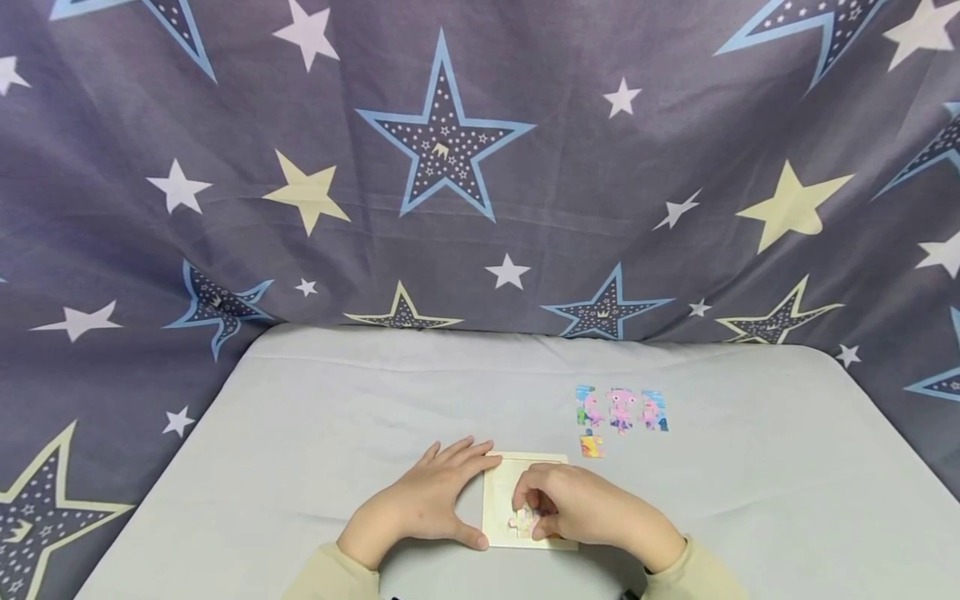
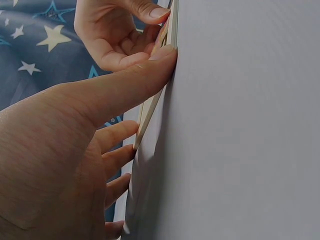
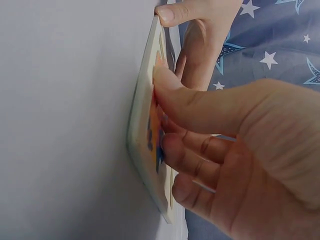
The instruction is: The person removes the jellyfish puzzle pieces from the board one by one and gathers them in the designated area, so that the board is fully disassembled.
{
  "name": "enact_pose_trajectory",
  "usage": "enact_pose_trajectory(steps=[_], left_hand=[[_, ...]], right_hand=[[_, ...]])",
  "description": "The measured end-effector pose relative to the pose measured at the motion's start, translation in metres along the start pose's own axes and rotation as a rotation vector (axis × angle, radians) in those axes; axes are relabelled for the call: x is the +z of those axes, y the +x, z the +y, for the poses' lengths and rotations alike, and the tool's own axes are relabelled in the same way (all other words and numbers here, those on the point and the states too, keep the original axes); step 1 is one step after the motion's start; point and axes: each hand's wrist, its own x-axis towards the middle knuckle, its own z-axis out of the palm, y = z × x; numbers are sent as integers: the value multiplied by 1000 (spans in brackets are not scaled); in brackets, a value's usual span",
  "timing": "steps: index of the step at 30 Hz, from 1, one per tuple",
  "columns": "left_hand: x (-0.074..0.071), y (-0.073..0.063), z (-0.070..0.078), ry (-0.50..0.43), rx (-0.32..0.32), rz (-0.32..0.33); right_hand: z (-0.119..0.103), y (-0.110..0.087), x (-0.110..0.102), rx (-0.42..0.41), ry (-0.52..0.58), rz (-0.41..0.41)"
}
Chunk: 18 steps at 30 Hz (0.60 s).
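A small pale wooden puzzle tray (image 1: pixel 525 456) lies flat near the front of the table. My left hand (image 1: pixel 431 497) is spread at its left side, with the index fingertip at the upper left corner and the thumb at the lower left one. Over the lower part of the tray, my right hand (image 1: pixel 588 507) pinches a jigsaw piece (image 1: pixel 524 523) between thumb and fingers. Its palm and fingers hide much of the tray's right side. In the right wrist view, orange and blue printed pieces (image 3: pixel 154 127) lie inside the tray under the right thumb.
Beyond the tray to the right, three pink-and-blue jigsaw pieces (image 1: pixel 622 408) lie in a row, with a yellow piece (image 1: pixel 592 446) just below the leftmost. A grey cloth (image 1: pixel 360 400) covers the table. Behind it hangs a dark star-printed curtain (image 1: pixel 570 200).
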Motion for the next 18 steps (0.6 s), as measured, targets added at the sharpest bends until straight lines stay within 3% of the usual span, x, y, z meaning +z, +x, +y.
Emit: enact_pose_trajectory(steps=[18], left_hand=[[1,2,-2,33,-18,-8]], right_hand=[[0,2,-3,-11,70,1]])
